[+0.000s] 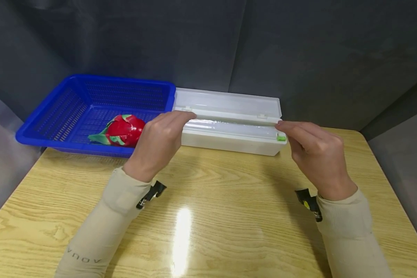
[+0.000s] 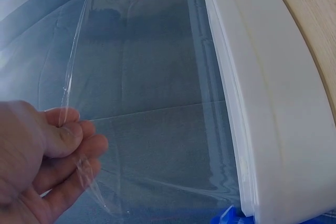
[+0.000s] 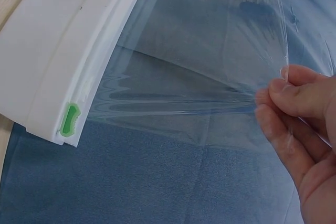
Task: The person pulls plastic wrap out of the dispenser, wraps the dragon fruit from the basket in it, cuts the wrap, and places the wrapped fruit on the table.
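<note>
A clear sheet of cling film (image 2: pixel 142 66) stretches up from a long white dispenser box (image 1: pixel 229 144). My left hand (image 1: pixel 158 144) pinches one corner of the film's free edge between thumb and index finger; in the left wrist view its other fingers are loosely bent. At the opposite corner, my right hand (image 1: pixel 317 154) also pinches the film, which gathers into creases at the fingertips in the right wrist view. The box's lid (image 1: pixel 229 102) stands raised behind it. A green slider (image 3: pixel 69 120) sits at the right end of the box.
Left of the box stands a blue plastic basket (image 1: pixel 166 100), touching or nearly touching it. In the basket lies a red and green dragon fruit (image 1: pixel 125 129), partly behind my left hand. A dark curtain (image 1: pixel 319 58) hangs behind the wooden table (image 1: pixel 236 216).
</note>
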`<state>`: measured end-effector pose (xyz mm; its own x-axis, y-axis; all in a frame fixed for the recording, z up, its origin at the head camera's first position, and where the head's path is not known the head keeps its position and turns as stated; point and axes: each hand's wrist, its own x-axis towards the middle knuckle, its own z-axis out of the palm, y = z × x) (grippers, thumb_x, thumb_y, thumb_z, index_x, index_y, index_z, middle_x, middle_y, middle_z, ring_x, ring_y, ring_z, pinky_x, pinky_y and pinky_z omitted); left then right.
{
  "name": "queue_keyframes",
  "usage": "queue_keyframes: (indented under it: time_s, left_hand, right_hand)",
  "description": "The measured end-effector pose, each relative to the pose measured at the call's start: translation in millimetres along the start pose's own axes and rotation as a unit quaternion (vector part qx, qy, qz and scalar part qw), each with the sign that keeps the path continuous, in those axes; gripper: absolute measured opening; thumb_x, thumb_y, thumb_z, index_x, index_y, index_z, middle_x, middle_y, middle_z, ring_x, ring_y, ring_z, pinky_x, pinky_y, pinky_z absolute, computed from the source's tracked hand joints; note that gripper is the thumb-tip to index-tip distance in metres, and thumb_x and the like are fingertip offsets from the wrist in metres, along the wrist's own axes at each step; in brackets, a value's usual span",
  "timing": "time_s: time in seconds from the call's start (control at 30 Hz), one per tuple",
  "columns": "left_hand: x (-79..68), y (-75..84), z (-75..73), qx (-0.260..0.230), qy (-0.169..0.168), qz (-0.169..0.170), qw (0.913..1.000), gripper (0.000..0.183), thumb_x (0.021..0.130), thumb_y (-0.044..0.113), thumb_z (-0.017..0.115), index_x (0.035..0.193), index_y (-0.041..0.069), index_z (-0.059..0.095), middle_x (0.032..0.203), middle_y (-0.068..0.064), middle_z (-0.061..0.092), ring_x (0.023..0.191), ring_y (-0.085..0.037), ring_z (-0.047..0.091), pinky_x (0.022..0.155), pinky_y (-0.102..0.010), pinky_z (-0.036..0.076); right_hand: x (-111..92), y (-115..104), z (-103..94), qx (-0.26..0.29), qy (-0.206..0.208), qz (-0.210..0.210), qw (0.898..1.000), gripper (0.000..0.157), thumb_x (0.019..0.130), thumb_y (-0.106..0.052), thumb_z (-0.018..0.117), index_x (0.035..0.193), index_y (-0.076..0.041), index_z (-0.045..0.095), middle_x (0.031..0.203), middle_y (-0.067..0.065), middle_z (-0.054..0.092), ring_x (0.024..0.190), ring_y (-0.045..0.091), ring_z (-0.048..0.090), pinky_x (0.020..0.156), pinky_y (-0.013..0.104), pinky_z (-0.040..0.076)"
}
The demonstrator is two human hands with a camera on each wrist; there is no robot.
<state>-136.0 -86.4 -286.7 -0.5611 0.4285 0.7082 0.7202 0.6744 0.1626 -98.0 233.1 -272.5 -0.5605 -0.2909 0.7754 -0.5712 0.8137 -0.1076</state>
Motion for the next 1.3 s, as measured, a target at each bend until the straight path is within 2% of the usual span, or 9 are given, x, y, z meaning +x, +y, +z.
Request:
queue_keyframes:
  time_s: [0.23, 0.3, 0.37, 0.43, 0.47, 0.6, 0.73, 0.9, 1.3]
  left_hand:
    - [0.7, -0.6, -1.1, 0.001, 0.002, 0.000, 1.0000, 0.028, 0.097, -0.013, 0.056, 0.116, 0.001, 0.072, 0.114, -0.014, 0.079, 0.106, -0.030, 0.077, 0.092, -0.043, 0.063]
    - [1.0, -0.6, -1.6, 0.002, 0.004, 0.002, 1.0000, 0.028, 0.097, -0.013, 0.056, 0.116, 0.001, 0.072, 0.113, -0.015, 0.079, 0.105, -0.030, 0.077, 0.091, -0.043, 0.063]
    - [1.2, -0.7, -1.9, 0.001, 0.006, 0.002, 1.0000, 0.028, 0.097, -0.013, 0.055, 0.115, 0.001, 0.072, 0.113, -0.015, 0.079, 0.104, -0.030, 0.077, 0.091, -0.043, 0.063]
    - [1.2, -1.1, -2.0, 0.001, 0.008, 0.004, 1.0000, 0.028, 0.097, -0.013, 0.055, 0.115, 0.000, 0.072, 0.112, -0.015, 0.079, 0.104, -0.029, 0.077, 0.090, -0.043, 0.063]
    - [1.1, -1.6, -2.0, 0.000, 0.008, 0.005, 1.0000, 0.028, 0.097, -0.013, 0.055, 0.115, 0.000, 0.072, 0.112, -0.015, 0.079, 0.104, -0.029, 0.077, 0.091, -0.043, 0.063]
    - [1.2, -3.6, -2.9, -0.007, 0.005, 0.021, 0.9998, 0.024, 0.098, -0.011, 0.056, 0.113, 0.000, 0.072, 0.110, -0.015, 0.079, 0.103, -0.030, 0.077, 0.091, -0.044, 0.063]
    - [1.2, -4.6, -4.6, -0.016, -0.005, 0.032, 0.9993, 0.023, 0.097, -0.009, 0.058, 0.113, -0.001, 0.072, 0.109, -0.016, 0.079, 0.102, -0.031, 0.077, 0.091, -0.045, 0.063]
    - [1.5, -5.5, -7.4, -0.019, -0.014, 0.027, 0.9993, 0.024, 0.097, -0.009, 0.060, 0.115, -0.001, 0.072, 0.112, -0.016, 0.079, 0.104, -0.031, 0.077, 0.091, -0.044, 0.063]
    - [1.9, -9.6, -18.9, 0.020, -0.039, 0.008, 0.9990, 0.023, 0.095, -0.005, 0.063, 0.114, -0.001, 0.073, 0.108, -0.016, 0.080, 0.098, -0.032, 0.077, 0.088, -0.046, 0.063]
  right_hand:
    - [0.5, 0.1, -0.6, 0.006, 0.004, 0.005, 1.000, 0.027, 0.093, 0.011, 0.064, 0.102, -0.007, 0.082, 0.099, 0.013, 0.081, 0.085, 0.032, 0.078, 0.090, 0.022, 0.058]
    - [1.0, 0.0, -0.6, 0.006, 0.006, 0.007, 1.000, 0.026, 0.094, 0.010, 0.064, 0.102, -0.007, 0.083, 0.099, 0.012, 0.081, 0.085, 0.033, 0.078, 0.088, 0.026, 0.059]
    - [1.1, 0.0, -0.7, 0.007, 0.009, 0.009, 1.000, 0.025, 0.095, 0.008, 0.063, 0.102, -0.007, 0.083, 0.099, 0.012, 0.081, 0.086, 0.033, 0.078, 0.090, 0.024, 0.059]
    - [1.2, 0.3, -0.4, 0.011, 0.012, 0.008, 1.000, 0.025, 0.095, 0.008, 0.063, 0.101, -0.007, 0.083, 0.099, 0.012, 0.081, 0.085, 0.033, 0.077, 0.095, 0.015, 0.055]
    - [1.2, 0.4, -0.3, 0.011, 0.014, 0.007, 1.000, 0.025, 0.096, 0.008, 0.063, 0.101, -0.007, 0.083, 0.098, 0.012, 0.081, 0.085, 0.033, 0.077, 0.095, 0.017, 0.056]
    - [1.4, 0.6, 0.0, 0.018, 0.019, 0.002, 1.000, 0.026, 0.094, 0.010, 0.064, 0.101, -0.007, 0.083, 0.097, 0.013, 0.081, 0.084, 0.033, 0.077, 0.101, 0.000, 0.042]
    - [1.2, 0.0, -0.7, 0.015, 0.016, 0.002, 1.000, 0.026, 0.094, 0.010, 0.064, 0.102, -0.007, 0.082, 0.097, 0.013, 0.081, 0.083, 0.033, 0.077, 0.100, -0.002, 0.040]
    - [0.7, -0.7, -1.6, 0.013, 0.012, 0.002, 1.000, 0.025, 0.094, 0.010, 0.064, 0.101, -0.006, 0.082, 0.097, 0.012, 0.081, 0.083, 0.033, 0.077, 0.100, -0.003, 0.040]
    - [2.6, -2.6, -2.6, 0.026, 0.012, -0.001, 1.000, 0.027, 0.093, 0.012, 0.063, 0.102, -0.006, 0.082, 0.098, 0.013, 0.081, 0.083, 0.034, 0.077, 0.101, -0.005, 0.035]
